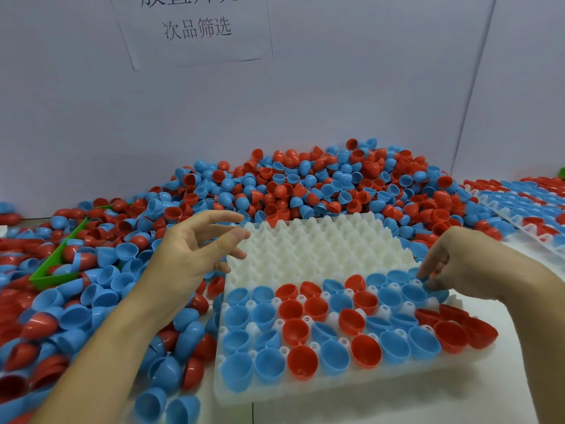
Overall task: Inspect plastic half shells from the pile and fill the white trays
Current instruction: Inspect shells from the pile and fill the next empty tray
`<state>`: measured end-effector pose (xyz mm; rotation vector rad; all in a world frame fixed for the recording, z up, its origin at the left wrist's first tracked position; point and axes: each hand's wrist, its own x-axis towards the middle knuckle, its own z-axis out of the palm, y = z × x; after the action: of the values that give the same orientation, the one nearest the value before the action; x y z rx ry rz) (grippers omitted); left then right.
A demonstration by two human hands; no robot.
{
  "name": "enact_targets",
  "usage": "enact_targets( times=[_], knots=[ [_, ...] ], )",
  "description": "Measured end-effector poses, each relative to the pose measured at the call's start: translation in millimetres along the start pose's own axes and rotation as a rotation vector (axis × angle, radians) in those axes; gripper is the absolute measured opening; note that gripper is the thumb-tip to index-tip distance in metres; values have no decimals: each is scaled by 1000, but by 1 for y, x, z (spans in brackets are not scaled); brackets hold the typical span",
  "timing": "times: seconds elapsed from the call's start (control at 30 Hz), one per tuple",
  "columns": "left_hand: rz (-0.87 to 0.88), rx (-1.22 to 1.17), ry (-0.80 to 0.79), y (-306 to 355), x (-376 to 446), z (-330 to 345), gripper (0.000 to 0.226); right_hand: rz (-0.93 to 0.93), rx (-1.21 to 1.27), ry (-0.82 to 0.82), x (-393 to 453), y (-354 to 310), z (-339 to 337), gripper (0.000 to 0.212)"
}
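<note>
A white tray (318,249) with rows of pegs lies in front of me. Its near rows hold red and blue half shells, open side up, and its far rows are bare. A big pile of red and blue half shells (308,182) rises behind the tray and spreads to the left. My left hand (195,252) hovers at the tray's left edge with its fingers spread and nothing in it. My right hand (452,264) is at the tray's right edge, its fingertips pinching a blue half shell (435,287) at the end of the farthest filled row.
A green scoop (55,264) lies among the shells at the left. Another tray (526,209) filled with shells sits at the far right. A white wall with a paper sign (195,29) stands behind the pile. Bare table surface (397,405) shows in front.
</note>
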<state>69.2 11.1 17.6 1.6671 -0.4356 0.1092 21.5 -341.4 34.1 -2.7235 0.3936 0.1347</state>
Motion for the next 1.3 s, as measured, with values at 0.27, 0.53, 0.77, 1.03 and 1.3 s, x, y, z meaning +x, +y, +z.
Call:
enact_targets(
  times=[0.27,0.53,0.77,1.03,1.3],
  knots=[
    [60,628,221,-15,7,-37,10,-108,-9,134,-2,-1,-2,33],
    [12,948,160,-25,5,-39,10,-438,51,349,-6,-46,24,22],
    [-32,1380,69,-43,5,-18,35,-624,133,357,-21,-86,52,27],
    [7,1244,270,-51,9,-11,14,-674,152,352,-26,-96,67,28],
    [125,266,289,-19,5,12,27,-711,253,393,-32,-104,71,28]
  ],
)
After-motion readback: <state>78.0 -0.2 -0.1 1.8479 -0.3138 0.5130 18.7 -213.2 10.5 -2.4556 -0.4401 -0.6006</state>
